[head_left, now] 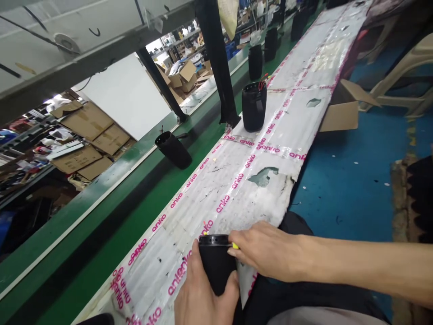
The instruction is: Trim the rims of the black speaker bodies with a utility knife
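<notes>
My left hand (206, 289) is wrapped around a black, fabric-like cylindrical housing (218, 268) with an open, hard rim at its top. The housing stands tilted over the near end of the covered bench. My right hand (260, 248) is closed at the right side of that rim, fingers pinched on a small yellow piece (235, 246). Most of this piece is hidden by the fingers, so its kind cannot be made out. A bit of red and yellow, perhaps wire ends, pokes up behind the rim.
A similar housing (254, 110) with red wires stands farther up the white-covered bench (230, 171). Another housing (174, 150) leans on the green conveyor (135, 185), with several more beyond. A dark post (218, 63) rises beside the bench. At right are a cardboard box (340, 115) and a stool (399, 76).
</notes>
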### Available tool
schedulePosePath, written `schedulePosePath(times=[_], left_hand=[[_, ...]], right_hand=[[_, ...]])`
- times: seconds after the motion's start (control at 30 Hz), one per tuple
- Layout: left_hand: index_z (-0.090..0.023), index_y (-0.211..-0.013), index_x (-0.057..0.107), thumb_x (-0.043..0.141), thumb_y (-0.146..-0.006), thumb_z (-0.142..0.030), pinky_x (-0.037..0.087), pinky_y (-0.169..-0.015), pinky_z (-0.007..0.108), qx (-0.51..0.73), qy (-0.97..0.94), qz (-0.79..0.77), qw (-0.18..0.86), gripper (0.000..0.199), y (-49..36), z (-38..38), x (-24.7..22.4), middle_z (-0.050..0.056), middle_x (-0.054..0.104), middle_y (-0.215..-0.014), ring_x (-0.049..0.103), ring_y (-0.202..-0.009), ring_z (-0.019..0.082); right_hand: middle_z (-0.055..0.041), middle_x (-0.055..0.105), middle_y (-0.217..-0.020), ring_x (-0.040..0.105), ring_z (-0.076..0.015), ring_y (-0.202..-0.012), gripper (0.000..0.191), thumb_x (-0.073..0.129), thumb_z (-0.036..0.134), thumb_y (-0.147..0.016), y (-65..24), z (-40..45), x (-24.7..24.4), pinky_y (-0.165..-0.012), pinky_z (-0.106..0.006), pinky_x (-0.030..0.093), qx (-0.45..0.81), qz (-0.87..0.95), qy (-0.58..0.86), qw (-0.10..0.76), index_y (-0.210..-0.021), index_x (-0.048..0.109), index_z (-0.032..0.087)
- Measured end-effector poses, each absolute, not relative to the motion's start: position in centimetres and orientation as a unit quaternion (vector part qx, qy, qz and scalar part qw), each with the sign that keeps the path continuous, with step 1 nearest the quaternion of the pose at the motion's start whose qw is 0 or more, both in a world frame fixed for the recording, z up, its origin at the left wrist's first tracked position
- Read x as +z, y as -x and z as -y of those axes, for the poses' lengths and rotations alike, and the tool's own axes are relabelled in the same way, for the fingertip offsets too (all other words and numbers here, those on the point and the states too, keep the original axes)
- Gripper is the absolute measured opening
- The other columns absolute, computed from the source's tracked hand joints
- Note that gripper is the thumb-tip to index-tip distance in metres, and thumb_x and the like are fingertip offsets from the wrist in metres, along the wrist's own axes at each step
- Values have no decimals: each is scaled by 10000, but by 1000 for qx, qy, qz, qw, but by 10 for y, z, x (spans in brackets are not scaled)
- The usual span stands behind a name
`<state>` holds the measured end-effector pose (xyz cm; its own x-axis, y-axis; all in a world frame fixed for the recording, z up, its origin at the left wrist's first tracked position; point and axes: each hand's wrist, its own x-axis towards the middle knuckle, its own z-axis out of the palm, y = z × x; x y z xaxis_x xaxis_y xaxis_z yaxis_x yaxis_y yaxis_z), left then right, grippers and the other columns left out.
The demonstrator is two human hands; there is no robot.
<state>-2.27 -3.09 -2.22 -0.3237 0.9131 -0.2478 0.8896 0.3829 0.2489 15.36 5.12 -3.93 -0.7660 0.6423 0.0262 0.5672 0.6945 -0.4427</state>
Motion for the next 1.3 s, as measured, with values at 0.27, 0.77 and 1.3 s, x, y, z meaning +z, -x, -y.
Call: schedulePosePath(times=[0.27, 0.77, 1.3], left_hand=[[-92, -1518, 290, 582, -873, -344, 561, -789, 405, -33, -594, -802, 57, 751, 2, 32, -15, 161, 576, -1410, 673, -1117, 320], [-73, -1507, 316, 596, -877, -351, 574, -715, 338, -54, -607, -792, -13, 743, -5, 32, -20, 181, 586, -1372, 683, -1045, 291], [-53, -1515, 283, 594, -882, -362, 582, -665, 338, -60, -621, -781, -9, 771, -1, 29, -22, 191, 584, -1378, 702, -1003, 287]], right_hand=[[-25, 659, -714, 643, -231, -594, 243, 366, 324, -1065, -167, -45, -34, -537, -317, 310, 182, 915, 340, 117, -945, 529, 190], [-31, 659, -689, 640, -229, -563, 208, 397, 288, -1050, -156, -41, -43, -511, -329, 265, 171, 918, 343, 98, -938, 537, 182], [-1, 609, -616, 587, -201, -489, 171, 443, 276, -1035, -152, -51, -34, -477, -324, 214, 145, 939, 302, 78, -926, 541, 188]])
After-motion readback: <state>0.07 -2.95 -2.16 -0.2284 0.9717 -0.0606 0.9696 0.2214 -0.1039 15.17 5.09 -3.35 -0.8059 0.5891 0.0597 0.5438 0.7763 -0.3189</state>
